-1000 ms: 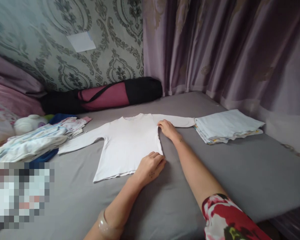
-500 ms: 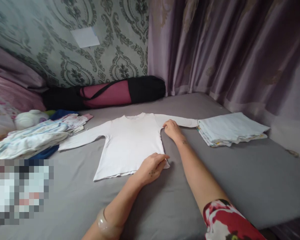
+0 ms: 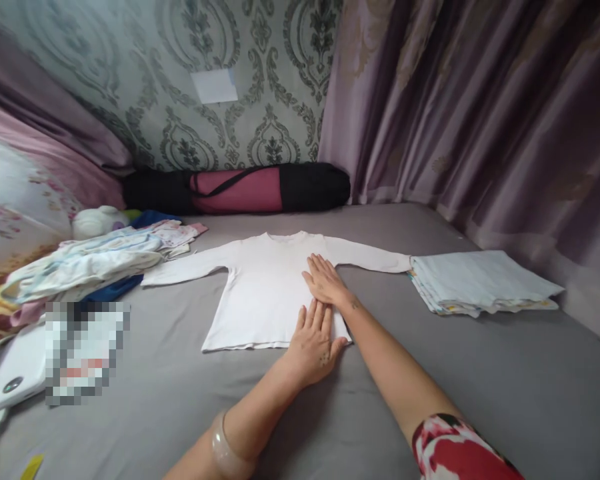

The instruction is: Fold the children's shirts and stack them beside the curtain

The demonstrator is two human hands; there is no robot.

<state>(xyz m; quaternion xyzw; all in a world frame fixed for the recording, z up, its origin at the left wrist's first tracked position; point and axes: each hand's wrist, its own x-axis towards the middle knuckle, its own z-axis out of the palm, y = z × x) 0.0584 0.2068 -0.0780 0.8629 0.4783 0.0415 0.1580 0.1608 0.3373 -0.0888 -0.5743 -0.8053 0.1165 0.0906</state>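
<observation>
A white long-sleeved shirt [image 3: 265,293] lies flat on the grey bed sheet [image 3: 180,400], both sleeves spread to the sides. My left hand [image 3: 314,341] rests palm down over the lower right part of the shirt and its hem, fingers stretched out. Just above it, my right hand [image 3: 324,279] lies flat on the right side of the shirt's body, fingers extended. The fingertips of my left hand meet the lower edge of my right hand. Neither hand grips the cloth. The right sleeve's cuff touches a folded light-blue cloth stack [image 3: 485,280].
At the left lie a pile of clothes [image 3: 90,260], a white plush toy [image 3: 97,222] and a white device [image 3: 23,367] with a cable. A black and maroon long bag [image 3: 240,190] lies along the wall. Purple curtains [image 3: 430,100] hang at the right.
Both hands have moved from the shirt's right edge onto its surface, and their fingers have flattened and spread. The view has shifted left, with more of the white device showing.
</observation>
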